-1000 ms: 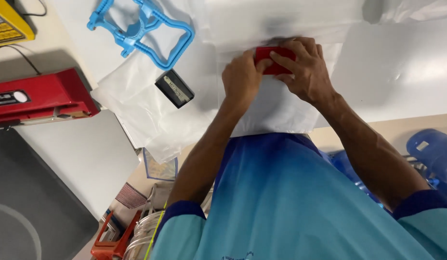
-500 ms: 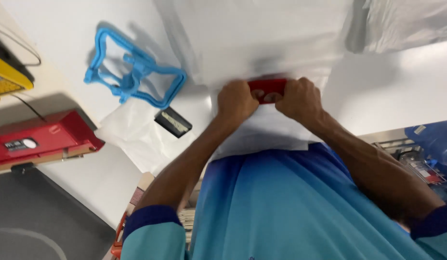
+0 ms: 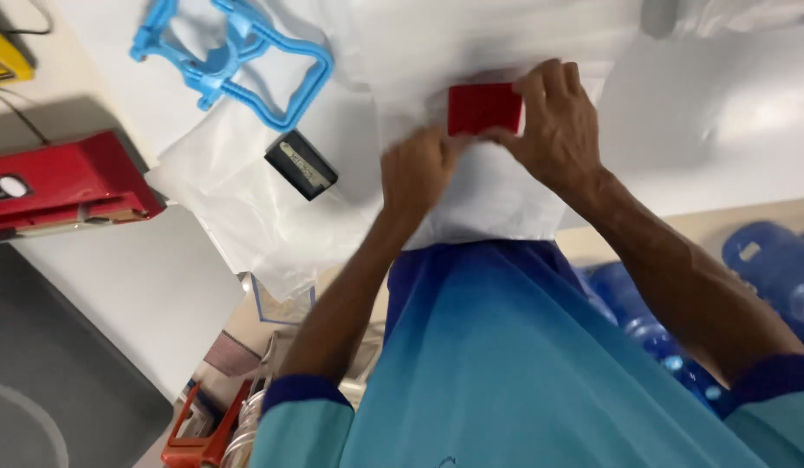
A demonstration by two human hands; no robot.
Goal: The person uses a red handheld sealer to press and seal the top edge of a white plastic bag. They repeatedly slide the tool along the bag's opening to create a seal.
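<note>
A small flat red square piece lies on a white plastic sheet on the white table. My right hand pinches the red piece at its right edge. My left hand, blurred by motion, is closed at the piece's lower left corner; whether it grips the piece or the sheet under it is unclear. My blue shirt fills the lower part of the view.
A blue plastic frame lies at the upper left. A small black block rests on a clear plastic bag. A red device sits at the left edge. Blue water jugs stand below the table at right.
My left hand has slid down and left off the red piece, uncovering more of it. My right hand stays on its right edge. The camera view has shifted.
</note>
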